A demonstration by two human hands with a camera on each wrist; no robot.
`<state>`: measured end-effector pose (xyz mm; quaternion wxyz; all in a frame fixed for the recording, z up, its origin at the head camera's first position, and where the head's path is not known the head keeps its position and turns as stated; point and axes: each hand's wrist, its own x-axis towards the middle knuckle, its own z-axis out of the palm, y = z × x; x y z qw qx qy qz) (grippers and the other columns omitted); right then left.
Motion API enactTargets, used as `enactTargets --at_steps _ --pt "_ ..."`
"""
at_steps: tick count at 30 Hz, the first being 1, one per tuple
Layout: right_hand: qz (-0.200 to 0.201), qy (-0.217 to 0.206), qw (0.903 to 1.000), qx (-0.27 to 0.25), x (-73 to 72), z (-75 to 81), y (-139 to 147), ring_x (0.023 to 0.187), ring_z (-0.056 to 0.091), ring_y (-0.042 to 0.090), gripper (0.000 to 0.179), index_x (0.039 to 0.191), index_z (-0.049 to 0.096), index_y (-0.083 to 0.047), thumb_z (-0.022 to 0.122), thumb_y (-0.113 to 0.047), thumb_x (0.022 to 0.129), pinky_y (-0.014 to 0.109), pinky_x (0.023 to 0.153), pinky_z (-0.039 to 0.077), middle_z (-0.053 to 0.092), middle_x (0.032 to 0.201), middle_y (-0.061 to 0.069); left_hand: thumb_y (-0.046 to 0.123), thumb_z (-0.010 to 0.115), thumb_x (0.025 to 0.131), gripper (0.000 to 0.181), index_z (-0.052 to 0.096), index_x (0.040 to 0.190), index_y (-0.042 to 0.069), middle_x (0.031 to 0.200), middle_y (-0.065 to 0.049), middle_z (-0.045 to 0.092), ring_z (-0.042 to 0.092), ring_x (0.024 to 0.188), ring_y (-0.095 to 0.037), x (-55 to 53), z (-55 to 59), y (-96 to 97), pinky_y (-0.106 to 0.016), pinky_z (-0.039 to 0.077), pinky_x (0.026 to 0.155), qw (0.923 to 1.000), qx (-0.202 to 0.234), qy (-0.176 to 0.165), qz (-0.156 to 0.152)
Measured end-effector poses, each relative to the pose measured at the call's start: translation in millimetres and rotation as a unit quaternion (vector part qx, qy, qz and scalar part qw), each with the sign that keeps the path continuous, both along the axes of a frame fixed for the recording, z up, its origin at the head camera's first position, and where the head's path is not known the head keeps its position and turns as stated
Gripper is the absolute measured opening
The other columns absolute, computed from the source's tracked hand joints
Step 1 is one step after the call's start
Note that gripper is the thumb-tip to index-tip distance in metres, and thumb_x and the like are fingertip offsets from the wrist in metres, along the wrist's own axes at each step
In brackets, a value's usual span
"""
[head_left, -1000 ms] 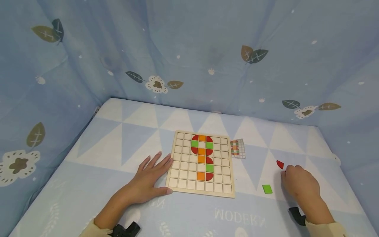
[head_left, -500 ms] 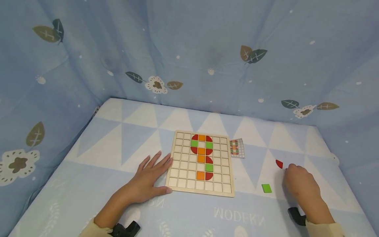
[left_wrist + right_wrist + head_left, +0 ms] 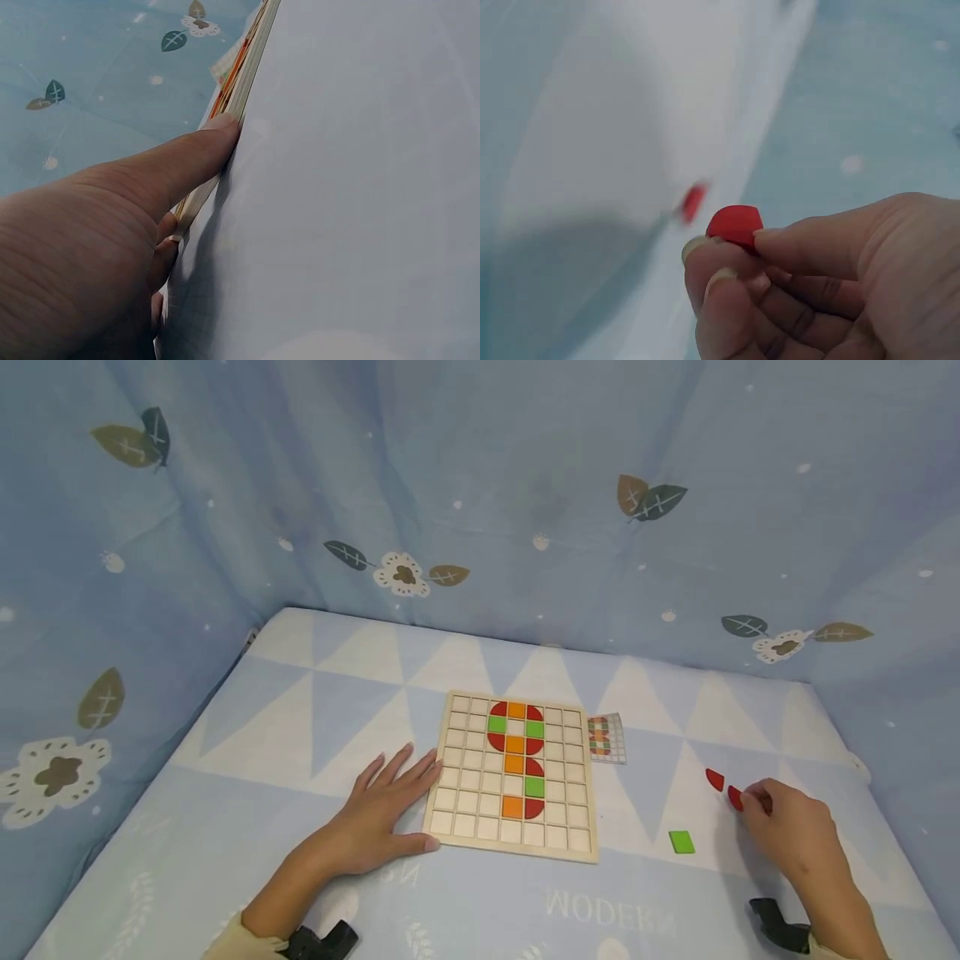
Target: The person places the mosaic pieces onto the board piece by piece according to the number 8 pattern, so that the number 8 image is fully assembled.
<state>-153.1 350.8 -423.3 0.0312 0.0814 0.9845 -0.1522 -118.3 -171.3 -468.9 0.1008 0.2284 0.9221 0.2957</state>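
Note:
My right hand pinches a red quarter-round tile between thumb and fingertips, just above the cloth on the right. Close beside it a second red quarter-round tile lies on the cloth. A green square tile lies nearer to me. With fingers spread, my left hand rests at the left edge of the wooden grid board, its thumb against the lower corner. Red, orange and green tiles fill several of the board's middle cells. In the left wrist view the thumb touches the board's rim.
A pattern card sticks out from the board's right side. Patterned cloth covers the table. Blue curtains hang behind it and at both sides. A dark wrist device shows on the left wrist, another on the right.
My right hand has lifted slightly and turned, and a red quarter-round tile now shows pinched in its fingertips. The left hand stays at the board. The view has shifted slightly.

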Motion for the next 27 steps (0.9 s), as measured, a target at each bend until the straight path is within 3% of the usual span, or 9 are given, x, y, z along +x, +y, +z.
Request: enactTargets --at_steps 3,7,14,22,24,27 --pt "0.027 0.016 0.9983 -0.049 4.0 7.7 -13.8 0.068 0.062 0.021 0.025 0.109 0.068 0.011 0.065 -0.013 0.101 0.031 0.053 0.047 0.07 0.079 0.007 0.048 0.08 0.09 0.097 0.029 0.166 0.015 0.174 0.003 0.017 0.0 0.161 -0.031 -0.5 0.3 0.8 -0.056 -0.005 0.124 1.0 -0.002 0.002 0.002" --pt "0.072 -0.001 0.9905 -0.117 2.8 16.4 -42.5 0.069 0.066 0.018 0.025 0.113 0.068 0.006 0.065 -0.017 0.104 0.028 0.057 0.053 0.072 0.081 0.003 0.047 0.08 0.09 0.097 0.03 0.166 0.014 0.174 0.003 0.017 0.0 0.161 -0.03 -0.6 0.2 1.5 -0.056 -0.004 0.124 1.0 -0.001 0.002 0.004" --pt "0.145 -0.006 0.9696 -0.197 -1.1 17.2 -114.7 0.066 0.064 0.015 0.008 0.1 0.072 -0.005 0.071 -0.013 0.099 0.027 0.057 0.052 0.069 0.077 0.0 0.049 0.079 0.09 0.096 0.031 0.166 0.015 0.173 0.003 0.019 0.001 0.161 -0.031 -0.7 -2.7 1.5 -0.057 -0.003 0.124 1.0 0.0 0.003 0.002" --pt "0.28 -0.035 0.931 -0.231 -7.4 5.5 -193.2 0.065 0.055 0.01 0.009 0.09 0.071 -0.014 0.07 -0.011 0.099 0.026 0.057 0.049 0.062 0.073 -0.008 0.05 0.078 0.09 0.096 0.031 0.166 0.017 0.173 0.003 0.019 0.001 0.161 -0.031 -0.7 -4.3 1.2 -0.058 -0.004 0.124 1.0 0.005 0.001 0.001" --pt "0.3 -0.04 0.9257 -0.226 -9.2 3.6 -209.0 0.064 0.055 0.009 0.011 0.088 0.07 -0.015 0.071 -0.011 0.099 0.026 0.058 0.049 0.061 0.072 -0.009 0.05 0.079 0.09 0.096 0.031 0.166 0.017 0.173 0.003 0.019 0.001 0.161 -0.031 -0.6 -4.3 1.3 -0.057 -0.004 0.124 1.0 0.005 0.001 0.002" --pt "0.312 -0.042 0.9255 -0.21 -12.6 1.2 -226.8 0.063 0.053 0.009 0.013 0.086 0.069 -0.016 0.071 -0.011 0.098 0.025 0.057 0.047 0.058 0.068 -0.01 0.049 0.079 0.09 0.095 0.031 0.166 0.017 0.173 0.003 0.019 0.0 0.161 -0.03 -0.2 -3.2 1.9 -0.057 -0.004 0.124 1.0 0.003 -0.001 0.004"
